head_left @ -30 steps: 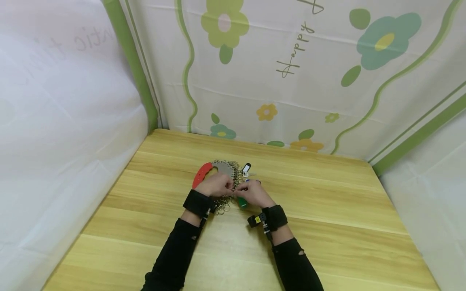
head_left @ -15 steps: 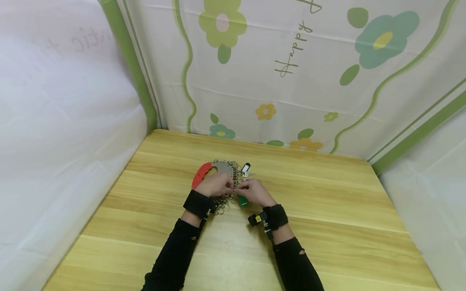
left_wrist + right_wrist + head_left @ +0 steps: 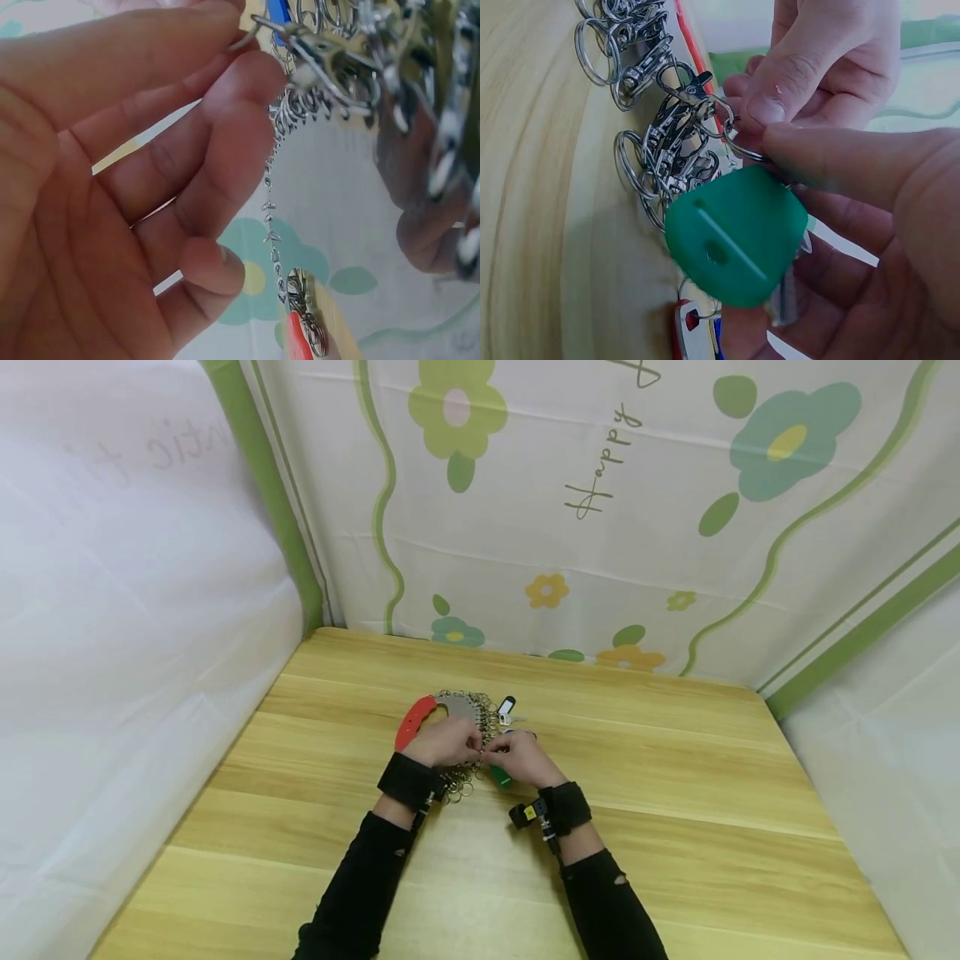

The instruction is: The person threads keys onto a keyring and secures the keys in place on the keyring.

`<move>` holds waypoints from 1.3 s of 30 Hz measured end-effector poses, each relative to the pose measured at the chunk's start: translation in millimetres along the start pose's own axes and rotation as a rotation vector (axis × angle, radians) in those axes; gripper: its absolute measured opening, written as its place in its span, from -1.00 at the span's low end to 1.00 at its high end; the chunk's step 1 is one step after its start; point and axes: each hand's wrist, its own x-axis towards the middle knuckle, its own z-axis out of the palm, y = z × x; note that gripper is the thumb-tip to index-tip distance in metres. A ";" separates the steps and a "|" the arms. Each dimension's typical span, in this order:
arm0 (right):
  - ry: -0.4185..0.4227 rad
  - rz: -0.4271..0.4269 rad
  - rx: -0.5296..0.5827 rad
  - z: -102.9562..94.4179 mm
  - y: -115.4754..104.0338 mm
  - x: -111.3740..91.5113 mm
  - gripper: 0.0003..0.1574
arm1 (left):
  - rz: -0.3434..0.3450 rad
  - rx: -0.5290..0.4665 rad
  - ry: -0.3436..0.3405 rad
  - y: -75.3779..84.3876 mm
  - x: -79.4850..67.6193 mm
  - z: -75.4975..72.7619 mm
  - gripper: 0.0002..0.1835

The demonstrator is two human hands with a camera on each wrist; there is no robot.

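Observation:
A grey metal plate (image 3: 459, 705) with a red handle (image 3: 415, 723) lies on the table, its curved edge hung with several snap hooks and split rings (image 3: 634, 161). Over the plate, my left hand (image 3: 446, 743) pinches a metal ring joined to one snap hook (image 3: 330, 64) between thumb and forefinger. My right hand (image 3: 528, 757), close against it, pinches the split ring (image 3: 742, 150) of a green key tag (image 3: 739, 236). That tag hangs beneath the right fingers with a key partly hidden behind it. The two rings meet at the fingertips; whether they are linked I cannot tell.
Beyond the right hand lies a black key tag (image 3: 507, 704) with a white label and a key beside it. A red-and-white tag (image 3: 694, 334) and a bit of blue (image 3: 718, 337) show near the right hand. Floral cloth (image 3: 547, 527) walls off the wooden table (image 3: 675, 860).
Both hands stay almost in place. The green key tag swings and tilts slightly beneath the right hand, and the right fingers shift a little.

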 end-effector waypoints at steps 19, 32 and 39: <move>-0.007 0.071 0.030 -2.9 -1.6 -1.3 -0.78 | -0.002 -0.052 -0.019 0.3 -2.7 -4.1 -0.80; 0.015 0.024 0.023 0.2 -3.4 -1.0 -0.86 | -0.029 -0.073 -0.018 2.0 -5.9 -3.9 -0.71; 0.022 0.032 0.050 -0.9 -3.3 -2.2 -0.80 | 0.010 -0.095 -0.024 -3.7 -5.1 -3.7 -0.81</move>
